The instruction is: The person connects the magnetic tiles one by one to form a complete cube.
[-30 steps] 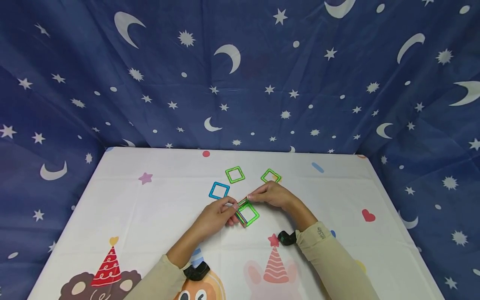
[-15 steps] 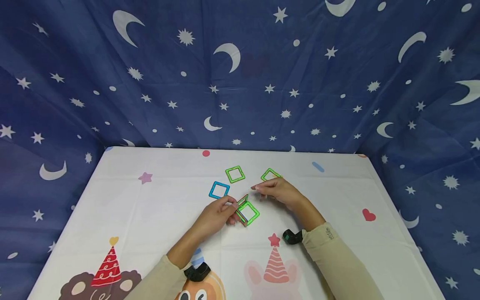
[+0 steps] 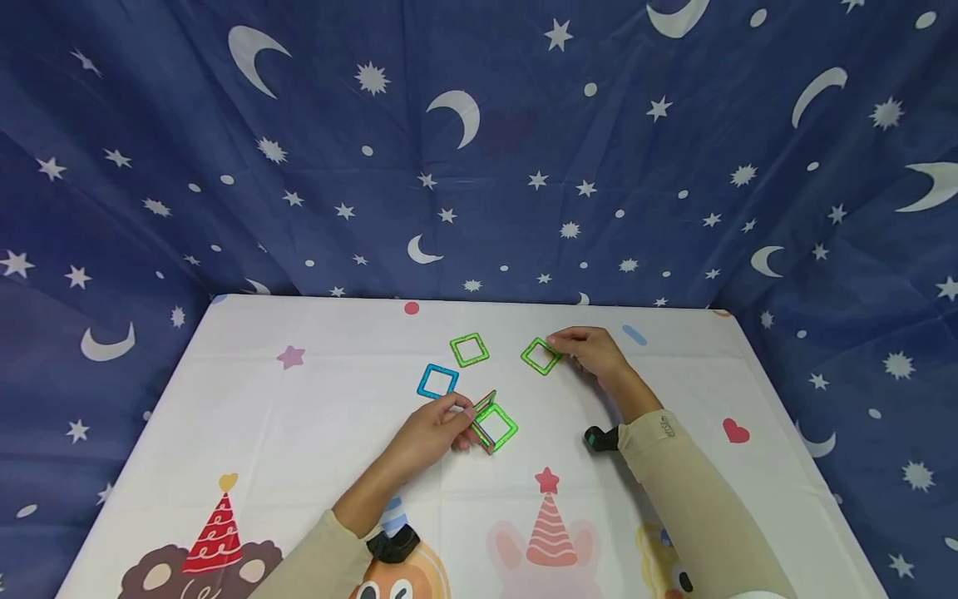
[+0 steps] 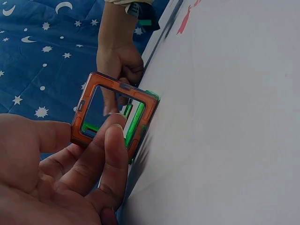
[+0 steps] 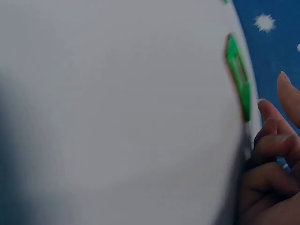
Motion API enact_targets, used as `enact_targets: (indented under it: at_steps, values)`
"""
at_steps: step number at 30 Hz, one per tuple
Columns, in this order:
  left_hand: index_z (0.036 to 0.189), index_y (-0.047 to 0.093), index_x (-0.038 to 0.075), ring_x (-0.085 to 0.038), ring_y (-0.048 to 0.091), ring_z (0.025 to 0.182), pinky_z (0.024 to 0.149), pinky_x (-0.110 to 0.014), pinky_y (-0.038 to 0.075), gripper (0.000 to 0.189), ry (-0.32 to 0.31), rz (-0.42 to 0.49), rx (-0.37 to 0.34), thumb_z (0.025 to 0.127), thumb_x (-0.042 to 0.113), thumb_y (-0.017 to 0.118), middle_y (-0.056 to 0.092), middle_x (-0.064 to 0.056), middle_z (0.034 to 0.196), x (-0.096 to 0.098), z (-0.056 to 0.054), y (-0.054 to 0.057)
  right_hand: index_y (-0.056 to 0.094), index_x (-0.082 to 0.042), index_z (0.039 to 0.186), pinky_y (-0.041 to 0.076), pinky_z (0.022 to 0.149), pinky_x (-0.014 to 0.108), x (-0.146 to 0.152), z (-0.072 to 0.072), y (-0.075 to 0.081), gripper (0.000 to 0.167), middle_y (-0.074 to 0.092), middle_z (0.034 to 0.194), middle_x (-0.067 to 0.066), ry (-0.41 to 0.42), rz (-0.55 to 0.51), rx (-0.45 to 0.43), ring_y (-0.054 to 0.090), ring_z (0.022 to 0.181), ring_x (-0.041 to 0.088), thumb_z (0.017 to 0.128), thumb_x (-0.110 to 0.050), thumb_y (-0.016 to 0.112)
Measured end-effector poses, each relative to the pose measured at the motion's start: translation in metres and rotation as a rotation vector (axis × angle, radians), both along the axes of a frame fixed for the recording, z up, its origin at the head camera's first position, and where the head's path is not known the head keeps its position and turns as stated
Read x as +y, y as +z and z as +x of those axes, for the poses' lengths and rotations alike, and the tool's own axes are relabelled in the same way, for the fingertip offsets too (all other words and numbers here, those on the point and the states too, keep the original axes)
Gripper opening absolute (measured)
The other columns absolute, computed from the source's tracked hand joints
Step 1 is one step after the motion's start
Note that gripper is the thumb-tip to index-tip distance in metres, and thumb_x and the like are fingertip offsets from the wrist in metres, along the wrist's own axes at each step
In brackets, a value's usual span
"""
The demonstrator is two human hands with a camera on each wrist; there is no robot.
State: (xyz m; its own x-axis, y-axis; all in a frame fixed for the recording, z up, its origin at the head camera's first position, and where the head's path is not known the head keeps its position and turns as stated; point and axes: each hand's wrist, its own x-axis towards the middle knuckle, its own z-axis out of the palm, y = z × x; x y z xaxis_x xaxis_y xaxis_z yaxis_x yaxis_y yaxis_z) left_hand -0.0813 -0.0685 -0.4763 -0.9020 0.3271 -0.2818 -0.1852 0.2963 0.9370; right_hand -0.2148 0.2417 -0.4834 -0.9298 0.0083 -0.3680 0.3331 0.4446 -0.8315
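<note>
My left hand pinches an orange square magnetic tile by its edge, thumb on one side and fingers on the other. Joined to it are a green magnetic tile lying low and another upright tile behind. My right hand is at the right corner of a separate green magnetic tile lying on the table. In the right wrist view, thumb and forefinger are parted beside that green tile, with nothing between them; the other fingers are bent.
Beyond my left hand lie a blue magnetic tile and another green tile. The table's white cloth has printed cartoon figures. A dark blue curtain with moons and stars stands along the back edge.
My right hand has left the joined tiles and moved right and away from me to the far green tile. My left hand stays in place, still holding the orange tile.
</note>
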Motion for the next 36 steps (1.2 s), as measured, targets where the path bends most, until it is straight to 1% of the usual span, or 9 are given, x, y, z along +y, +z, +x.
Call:
enact_targets:
  at_steps: [3,10,13,18,22,26,28,31,36]
  values:
    - [0.119,0.065,0.010,-0.019,0.068,0.076,0.079,-0.030,0.047,0.025,-0.004,0.001,-0.001,0.105,0.029,0.057,0.077,-0.010,0.086,0.000,0.000,-0.001,0.077,-0.014,0.112,0.038,0.057,0.028,0.000,-0.005,-0.008,0.038,0.065,0.085,-0.005,-0.004,0.017,-0.005,0.045,0.064,0.013,0.084,-0.038,0.085]
    - [0.119,0.066,0.011,-0.019,0.069,0.076,0.079,-0.030,0.046,0.025,0.000,0.001,0.006,0.105,0.031,0.058,0.077,-0.009,0.086,-0.002,0.000,0.000,0.075,-0.013,0.101,0.038,0.055,0.028,-0.005,-0.007,-0.013,0.035,0.054,0.076,-0.001,0.003,0.146,0.056,0.047,0.064,0.015,0.078,-0.034,0.090]
    - [0.119,0.066,0.012,-0.019,0.068,0.076,0.079,-0.030,0.046,0.025,0.007,-0.002,0.003,0.105,0.031,0.057,0.077,-0.008,0.085,-0.002,-0.001,-0.001,0.076,-0.013,0.099,0.038,0.054,0.028,-0.006,-0.006,-0.013,0.032,0.057,0.077,-0.002,0.014,0.181,0.062,0.047,0.062,0.015,0.079,-0.034,0.089]
    - [0.119,0.065,0.013,-0.018,0.068,0.076,0.078,-0.029,0.047,0.025,0.014,0.000,-0.013,0.105,0.032,0.057,0.077,-0.007,0.086,-0.001,-0.001,-0.001,0.078,-0.014,0.096,0.039,0.055,0.028,-0.006,-0.005,-0.011,0.025,0.066,0.084,0.000,0.014,0.197,0.056,0.049,0.065,0.016,0.082,-0.033,0.087]
    - [0.120,0.064,0.011,-0.018,0.069,0.076,0.077,-0.029,0.048,0.024,0.022,0.015,-0.014,0.105,0.029,0.057,0.077,-0.008,0.087,-0.001,-0.001,-0.001,0.078,-0.012,0.095,0.040,0.061,0.030,-0.002,-0.005,-0.012,0.026,0.068,0.091,0.004,0.046,0.188,0.057,0.051,0.075,0.019,0.083,-0.034,0.086]
    - [0.118,0.063,0.011,-0.019,0.069,0.076,0.078,-0.030,0.048,0.023,0.034,0.014,-0.008,0.105,0.029,0.057,0.077,-0.009,0.087,-0.002,-0.001,-0.001,0.077,-0.012,0.094,0.042,0.069,0.033,0.001,-0.006,-0.015,0.032,0.066,0.096,0.004,0.069,0.162,0.044,0.052,0.086,0.021,0.083,-0.041,0.085]
    - [0.118,0.063,0.011,-0.018,0.069,0.076,0.078,-0.029,0.048,0.024,0.037,0.007,-0.007,0.105,0.030,0.057,0.077,-0.008,0.087,-0.002,-0.001,-0.001,0.077,-0.013,0.093,0.040,0.067,0.032,0.001,-0.006,-0.016,0.035,0.064,0.092,0.001,0.078,0.143,0.026,0.050,0.082,0.019,0.082,-0.045,0.085]
    - [0.119,0.062,0.012,-0.017,0.069,0.076,0.079,-0.028,0.048,0.025,0.041,0.005,-0.011,0.106,0.031,0.056,0.077,-0.007,0.087,-0.002,-0.001,-0.002,0.078,-0.013,0.095,0.036,0.059,0.030,0.001,-0.004,-0.016,0.036,0.057,0.080,-0.003,0.093,0.102,-0.008,0.045,0.070,0.017,0.081,-0.046,0.085]
    - [0.119,0.060,0.011,-0.017,0.070,0.075,0.079,-0.029,0.049,0.025,0.043,0.026,-0.016,0.106,0.031,0.056,0.078,-0.009,0.090,-0.001,0.000,-0.002,0.079,-0.009,0.103,0.032,0.055,0.026,-0.001,0.003,-0.008,0.033,0.058,0.075,-0.006,0.100,-0.013,-0.035,0.040,0.063,0.013,0.088,-0.038,0.080]
